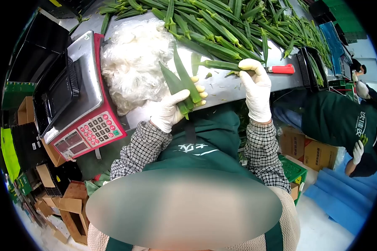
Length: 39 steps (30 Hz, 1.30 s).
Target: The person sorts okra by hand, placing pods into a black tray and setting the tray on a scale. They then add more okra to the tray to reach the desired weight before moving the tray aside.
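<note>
My left hand (167, 109), in a white glove, is wrapped round a few green okra pods (183, 77) over the table's near edge. Their tapered tips point up and away from me. Farther right, my gloved right hand (257, 90) pinches the end of a single okra pod (218, 65), which lies sideways with its tip to the left. Just beyond those fingers is a red-handled knife (282, 69); its blade is largely hidden. A large heap of okra (222, 31) covers the back of the metal table (226, 88).
A red scale (98, 129) with black trays (56, 94) stands at left, beside crumpled clear plastic bags (134, 62). Another black tray (311, 69) with okra sits at the right. A co-worker in a green apron (329, 119) is at far right, near cardboard boxes (308, 148).
</note>
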Each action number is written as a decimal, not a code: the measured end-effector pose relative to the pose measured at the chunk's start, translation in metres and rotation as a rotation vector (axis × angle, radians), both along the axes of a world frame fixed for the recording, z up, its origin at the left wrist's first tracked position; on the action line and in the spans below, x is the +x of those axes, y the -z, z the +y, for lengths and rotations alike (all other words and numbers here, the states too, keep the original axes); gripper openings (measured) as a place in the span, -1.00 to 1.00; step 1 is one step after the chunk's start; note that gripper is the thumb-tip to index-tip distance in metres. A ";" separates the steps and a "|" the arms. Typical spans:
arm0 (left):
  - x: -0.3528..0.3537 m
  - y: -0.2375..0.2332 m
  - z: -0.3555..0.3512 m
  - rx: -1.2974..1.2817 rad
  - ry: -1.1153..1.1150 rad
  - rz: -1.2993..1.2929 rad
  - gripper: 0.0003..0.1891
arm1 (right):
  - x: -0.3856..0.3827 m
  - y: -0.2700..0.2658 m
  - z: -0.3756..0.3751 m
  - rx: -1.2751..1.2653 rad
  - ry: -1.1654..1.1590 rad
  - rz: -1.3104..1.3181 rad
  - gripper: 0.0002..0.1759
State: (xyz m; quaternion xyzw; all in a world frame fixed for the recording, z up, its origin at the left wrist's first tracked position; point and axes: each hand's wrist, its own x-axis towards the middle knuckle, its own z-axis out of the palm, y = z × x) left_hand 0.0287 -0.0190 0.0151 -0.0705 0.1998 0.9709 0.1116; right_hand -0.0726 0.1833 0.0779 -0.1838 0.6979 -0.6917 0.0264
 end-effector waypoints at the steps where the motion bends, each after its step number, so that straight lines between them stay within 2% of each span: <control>1: 0.000 0.001 0.000 0.003 0.001 0.006 -0.43 | 0.001 -0.001 -0.001 -0.016 0.008 -0.018 -0.78; 6: 0.000 0.001 0.000 0.011 0.017 0.010 -0.44 | 0.003 -0.001 -0.004 -0.052 0.003 -0.026 -0.77; 9: 0.001 0.001 0.000 0.034 0.019 0.004 -0.46 | 0.001 0.000 0.005 0.035 0.019 0.067 -0.79; 11: 0.002 0.003 -0.002 0.005 0.024 0.016 -0.46 | 0.002 -0.019 0.037 0.159 -0.001 0.152 -0.81; 13: 0.000 0.004 0.000 -0.025 0.041 0.020 -0.46 | 0.005 -0.041 0.093 0.377 -0.032 0.117 -0.77; 14: -0.001 0.002 -0.001 -0.045 0.044 0.016 -0.46 | 0.005 -0.059 0.114 0.735 -0.067 0.253 -0.73; 16: 0.003 -0.001 0.003 -0.067 0.054 -0.004 -0.46 | 0.007 -0.060 0.133 1.087 0.070 0.430 -0.71; 17: 0.002 -0.004 0.003 -0.077 0.059 -0.008 -0.46 | 0.007 -0.055 0.133 1.042 0.096 0.422 -0.69; 20: 0.000 -0.004 0.003 -0.087 0.048 -0.002 -0.45 | 0.002 -0.028 0.075 0.745 0.044 0.330 -0.68; 22: 0.001 -0.004 0.004 -0.088 0.033 0.007 -0.45 | -0.016 -0.003 0.031 0.627 0.017 0.442 -0.68; 24: 0.001 -0.006 0.003 -0.104 0.027 0.017 -0.45 | -0.047 0.021 0.003 0.855 0.122 0.795 -0.68; 26: 0.001 -0.006 0.004 -0.111 0.019 0.022 -0.45 | -0.060 0.027 -0.012 1.114 0.124 0.749 -0.71; 30: 0.001 -0.005 0.004 -0.100 0.019 0.030 -0.42 | -0.065 0.019 -0.004 0.954 0.048 0.620 -0.78; 31: 0.001 -0.005 0.004 -0.099 0.021 0.029 -0.42 | -0.066 0.017 0.001 0.878 0.064 0.650 -0.73; 34: 0.000 -0.006 0.004 -0.104 0.039 0.026 -0.42 | -0.052 0.000 0.007 0.480 -0.077 -0.112 -0.68; 35: 0.000 -0.006 0.005 -0.106 0.044 0.026 -0.42 | -0.048 -0.002 0.013 0.272 -0.176 -0.351 -0.65; 36: -0.001 -0.006 0.004 -0.108 0.046 0.025 -0.42 | -0.043 0.009 0.013 -0.011 -0.231 -0.544 -0.70; 39: -0.001 -0.006 0.004 -0.104 0.043 0.043 -0.41 | -0.014 0.018 -0.001 -0.445 -0.417 -0.750 -0.68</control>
